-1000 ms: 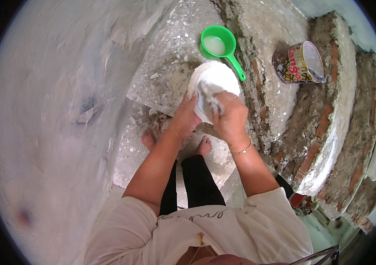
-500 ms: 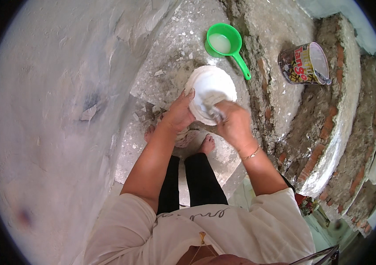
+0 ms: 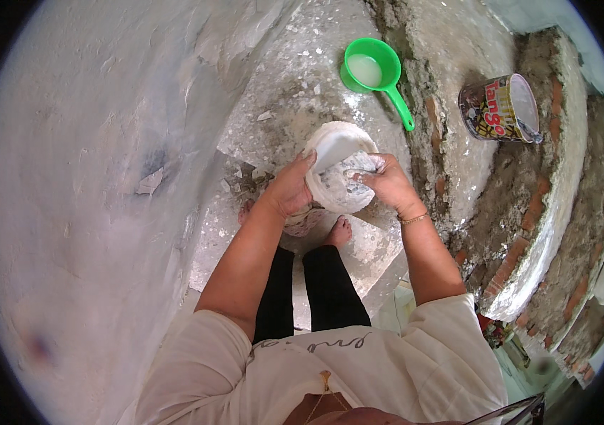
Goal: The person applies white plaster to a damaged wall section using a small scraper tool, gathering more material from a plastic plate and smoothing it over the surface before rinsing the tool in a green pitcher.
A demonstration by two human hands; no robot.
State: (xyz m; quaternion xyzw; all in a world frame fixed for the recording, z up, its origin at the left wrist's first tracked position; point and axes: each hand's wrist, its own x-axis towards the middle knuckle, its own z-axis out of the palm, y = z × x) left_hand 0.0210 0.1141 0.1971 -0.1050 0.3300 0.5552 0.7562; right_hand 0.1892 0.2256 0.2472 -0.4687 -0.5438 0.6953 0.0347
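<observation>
My left hand (image 3: 293, 183) holds the left rim of a white round bowl (image 3: 335, 145), tilted above my feet. My right hand (image 3: 387, 183) grips a pale, grey-mottled cloth-like piece (image 3: 344, 177), pressed on the bowl's lower right part and hiding much of its inside; I cannot make out exactly what it is. Beyond the bowl, a green handled dipper (image 3: 378, 62) with milky liquid rests on the chipped concrete landing (image 3: 266, 106). A crumpled pinkish cloth (image 3: 298, 225) lies below the bowl, between my bare feet.
Rough steps of broken concrete and exposed brick (image 3: 529, 227) curve along the right. A printed cylindrical tub (image 3: 483, 110) with a tool at its rim stands on one of them. A pale plastered wall (image 3: 82, 184) fills the left. Flakes lie scattered on the landing.
My right hand has moved from a blurred position inside the bowl to its right side, pressing the mottled piece. The bowl sits slightly lower and more tilted. The surroundings have shifted slightly rightward in view.
</observation>
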